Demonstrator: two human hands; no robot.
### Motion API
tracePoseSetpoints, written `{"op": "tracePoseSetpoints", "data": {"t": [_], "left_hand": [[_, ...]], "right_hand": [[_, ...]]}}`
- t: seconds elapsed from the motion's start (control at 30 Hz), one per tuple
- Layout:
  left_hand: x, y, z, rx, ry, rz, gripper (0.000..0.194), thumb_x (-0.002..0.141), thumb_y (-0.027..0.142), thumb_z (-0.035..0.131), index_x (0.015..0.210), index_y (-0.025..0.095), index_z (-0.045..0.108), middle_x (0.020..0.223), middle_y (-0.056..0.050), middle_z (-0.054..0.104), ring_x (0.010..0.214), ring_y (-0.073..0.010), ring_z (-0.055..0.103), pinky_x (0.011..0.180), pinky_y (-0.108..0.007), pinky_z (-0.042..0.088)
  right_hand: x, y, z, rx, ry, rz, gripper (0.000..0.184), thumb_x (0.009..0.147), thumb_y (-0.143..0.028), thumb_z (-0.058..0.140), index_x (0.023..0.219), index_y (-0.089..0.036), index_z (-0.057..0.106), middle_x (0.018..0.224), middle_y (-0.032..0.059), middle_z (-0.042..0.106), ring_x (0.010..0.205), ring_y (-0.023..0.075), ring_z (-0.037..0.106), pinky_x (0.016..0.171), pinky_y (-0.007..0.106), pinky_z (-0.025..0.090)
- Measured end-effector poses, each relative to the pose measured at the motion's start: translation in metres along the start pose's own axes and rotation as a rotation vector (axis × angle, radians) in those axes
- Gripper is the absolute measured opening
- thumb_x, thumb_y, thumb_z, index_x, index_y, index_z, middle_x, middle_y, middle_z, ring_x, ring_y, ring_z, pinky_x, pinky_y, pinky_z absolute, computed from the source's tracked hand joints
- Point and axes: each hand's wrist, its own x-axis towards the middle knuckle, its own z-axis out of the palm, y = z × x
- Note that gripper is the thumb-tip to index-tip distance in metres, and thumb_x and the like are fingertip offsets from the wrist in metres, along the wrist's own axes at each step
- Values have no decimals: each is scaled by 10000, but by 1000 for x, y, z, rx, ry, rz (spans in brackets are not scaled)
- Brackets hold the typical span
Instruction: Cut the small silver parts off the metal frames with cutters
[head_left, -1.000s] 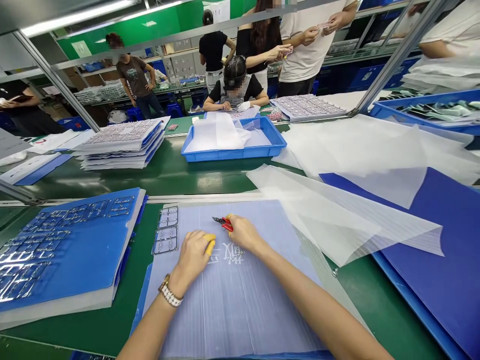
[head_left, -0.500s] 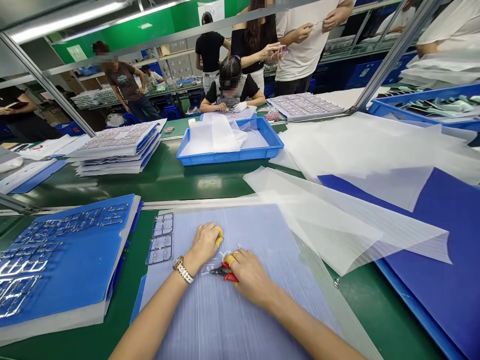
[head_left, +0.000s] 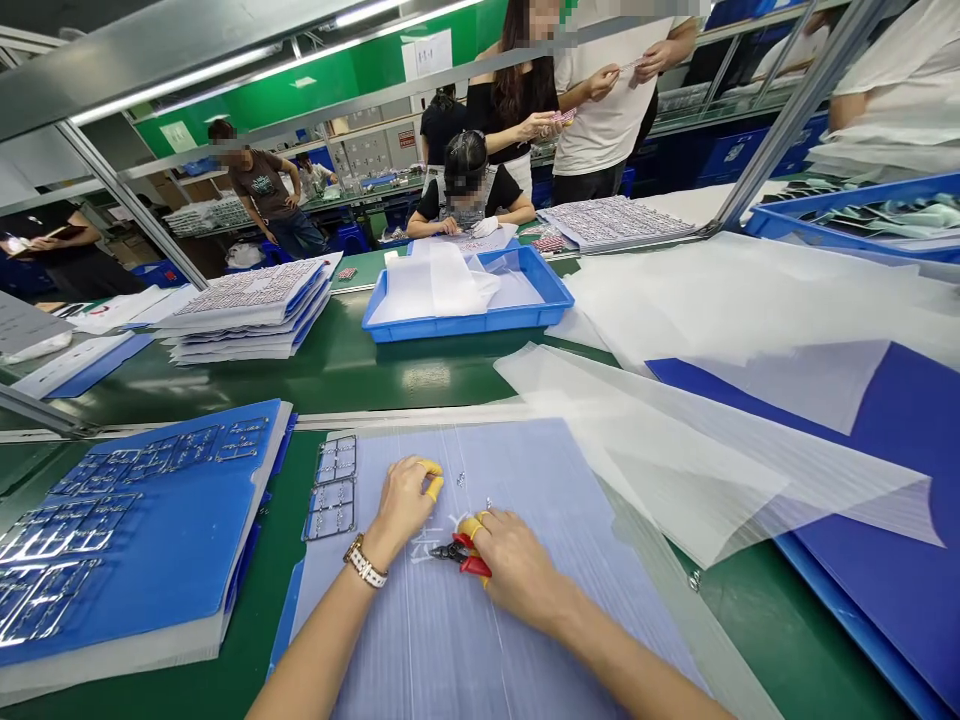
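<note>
My right hand [head_left: 517,562] is closed around red-handled nippers [head_left: 471,563]. Their dark jaws point left, just above a translucent sheet [head_left: 450,640]. My left hand [head_left: 405,508], with yellow covers on thumb and forefinger, is over the same sheet; those two fingertips are slightly apart, and no object shows between them. A small shiny metal-coloured piece [head_left: 460,480] lies right of these fingertips, and another shiny piece [head_left: 489,504] is near my right hand's knuckles. Whitish marks or scraps [head_left: 421,545] show near the nipper jaws. Dark frames with small parts [head_left: 334,505] lie at the sheet's left edge.
At left, a blue board [head_left: 172,530] carries several shiny part frames. Behind stand a blue tray [head_left: 469,325] with white sheets and a stack of sheets [head_left: 247,310]. Loose translucent sheets [head_left: 697,450] overlap a dark blue board [head_left: 885,600] at right. Several people are across the bench.
My left fingertips have parted a little, and a small shiny piece now shows beside them. The nippers stay in my right hand. The whole view has shifted slightly.
</note>
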Motion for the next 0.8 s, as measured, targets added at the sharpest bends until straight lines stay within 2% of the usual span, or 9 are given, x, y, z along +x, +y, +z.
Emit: {"op": "tracePoseSetpoints", "data": {"t": [0.2, 0.3, 0.4, 0.53, 0.7, 0.8], "left_hand": [[16, 21, 18, 170, -87, 8, 83, 795, 234, 614, 862, 204, 652, 857, -51, 643, 890, -218, 577, 813, -357, 394], [17, 25, 22, 233, -121, 28, 79, 789, 197, 611, 862, 199, 639, 878, -56, 635, 904, -223, 569, 805, -353, 388], [14, 25, 22, 274, -153, 59, 95, 806, 156, 572, 873, 197, 626, 892, -53, 627, 902, -213, 566, 788, -338, 382], [8, 27, 21, 317, -174, 101, 169, 849, 103, 465, 857, 193, 608, 867, -52, 623, 861, -209, 568, 765, -345, 367], [2, 31, 22, 340, -119, 195, 328, 817, 27, 442, 1059, 201, 580, 884, -52, 630, 865, -212, 577, 757, -349, 360], [3, 25, 26, 337, -71, 267, 311, 826, 13, 411, 949, 220, 608, 851, -44, 621, 843, -206, 578, 741, -344, 351]], "right_hand": [[-6, 23, -9, 676, 264, 204, 233, 786, -199, 519, 1017, -205, 552, 911, 43, 637, 808, 185, 579, 724, 307, 442], [-8, 34, -15, 1004, 316, 294, 221, 761, -303, 592, 955, -202, 559, 826, 9, 596, 736, 161, 552, 665, 287, 436], [-8, 37, -21, 1236, 379, 348, 267, 699, -352, 674, 888, -196, 568, 736, -28, 534, 680, 132, 506, 647, 272, 407], [-9, 35, -24, 1372, 463, 378, 331, 641, -369, 734, 871, -193, 575, 695, -42, 510, 648, 115, 462, 622, 260, 372], [-10, 38, -22, 1421, 478, 370, 395, 606, -415, 767, 868, -189, 577, 698, -34, 520, 618, 108, 443, 579, 250, 354], [-8, 43, -19, 1373, 487, 343, 374, 618, -438, 757, 826, -186, 577, 693, -28, 516, 632, 119, 462, 597, 258, 370]]}}
